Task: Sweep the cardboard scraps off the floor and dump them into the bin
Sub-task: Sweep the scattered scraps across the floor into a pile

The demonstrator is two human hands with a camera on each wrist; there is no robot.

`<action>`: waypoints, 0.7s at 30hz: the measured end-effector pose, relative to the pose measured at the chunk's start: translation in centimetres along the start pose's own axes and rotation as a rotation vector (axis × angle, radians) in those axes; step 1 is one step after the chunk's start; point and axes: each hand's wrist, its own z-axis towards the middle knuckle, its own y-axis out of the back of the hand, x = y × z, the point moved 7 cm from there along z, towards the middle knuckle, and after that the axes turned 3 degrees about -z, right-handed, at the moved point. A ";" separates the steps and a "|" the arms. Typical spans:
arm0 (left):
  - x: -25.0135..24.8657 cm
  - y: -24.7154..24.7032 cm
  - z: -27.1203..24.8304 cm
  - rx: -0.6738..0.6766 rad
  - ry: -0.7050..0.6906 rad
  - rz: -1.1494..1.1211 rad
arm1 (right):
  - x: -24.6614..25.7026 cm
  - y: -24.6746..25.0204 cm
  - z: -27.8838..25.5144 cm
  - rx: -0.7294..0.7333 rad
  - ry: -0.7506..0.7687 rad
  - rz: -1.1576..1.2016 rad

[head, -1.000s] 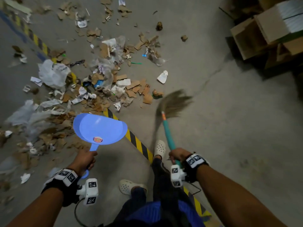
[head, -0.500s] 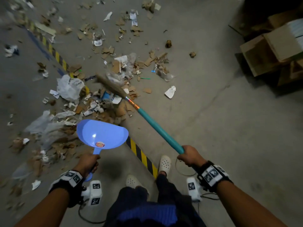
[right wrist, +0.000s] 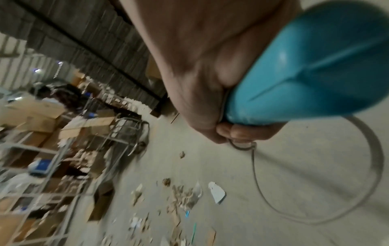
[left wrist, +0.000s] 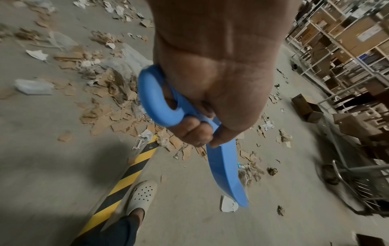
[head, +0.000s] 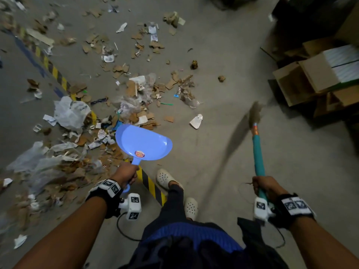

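- Brown cardboard scraps [head: 136, 88] lie scattered over the concrete floor [head: 223, 45], thickest in a band running from the far middle to the near left, mixed with torn paper and crumpled clear plastic [head: 71, 111]; none of them are in the dustpan.
- Our left hand [head: 125, 172] is curled tightly round the handle of the blue dustpan [head: 143, 141]. We hold the pan above the floor, just past our feet, its open edge towards the near edge of the scrap pile.
- From the left wrist view, the dustpan's looped handle end [left wrist: 156, 99] sticks out behind our closed fingers [left wrist: 195, 131].
- Our right hand [head: 267, 186] grips the teal handle of the broom [head: 258, 150]. The blurred bristle head [head: 255, 113] points away from us, out to the right and well apart from the scraps.
- One white paper scrap [head: 196, 121] lies on bare floor between the dustpan and the broom head.
- We see a yellow-and-black striped line [head: 150, 184] crossing the floor beside our pale perforated clogs [head: 165, 177] and running under the litter.
- Open cardboard boxes [head: 314, 74] sit stacked at the far right edge of the floor.
- We cannot see a bin in any view.
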 end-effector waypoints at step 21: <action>-6.9 8.8 7.3 -0.088 0.138 -0.075 | 21.1 -20.0 -2.6 0.232 0.457 -0.984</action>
